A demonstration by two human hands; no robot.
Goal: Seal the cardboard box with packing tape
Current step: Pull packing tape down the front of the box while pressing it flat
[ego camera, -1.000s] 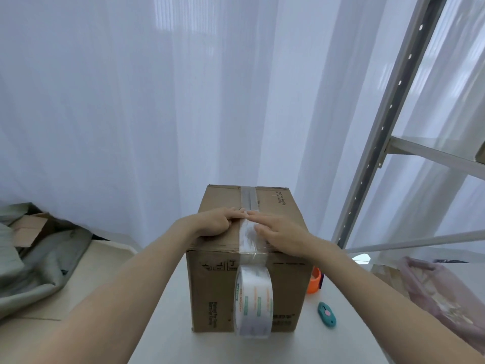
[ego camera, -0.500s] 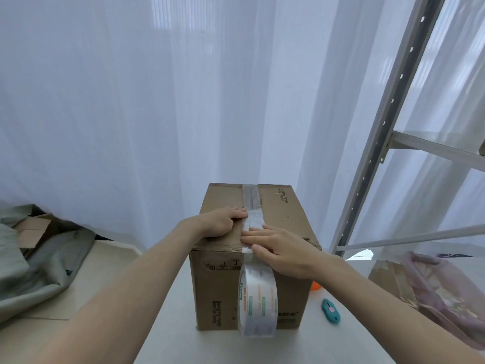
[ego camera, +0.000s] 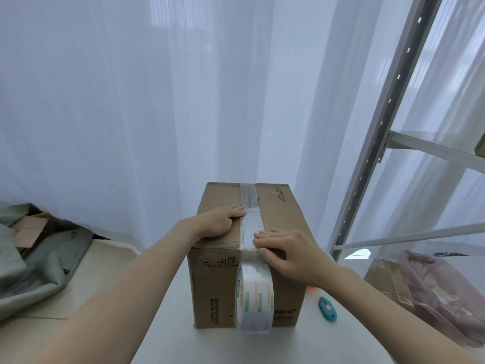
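A brown cardboard box [ego camera: 284,214] stands on a white table [ego camera: 168,342], its flaps closed. A strip of clear packing tape [ego camera: 251,224] runs along the top seam and over the near edge. The tape roll [ego camera: 254,298] hangs from that strip against the box's front face. My left hand [ego camera: 221,222] rests on the top, left of the strip, fingers curled with the tips at the tape's edge. My right hand [ego camera: 286,254] lies flat on the near top edge, right of the strip, fingertips pressing the tape at the corner.
A teal utility knife [ego camera: 327,308] lies on the table right of the box, with an orange object [ego camera: 311,287] mostly hidden behind my right arm. A metal shelf frame [ego camera: 367,153] rises at right, a pink bag [ego camera: 446,292] below it. Grey fabric [ego camera: 34,266] and cardboard lie left.
My right hand has slid along the tape toward me, from mid-top to the near edge of the box. My left hand has stayed in place.
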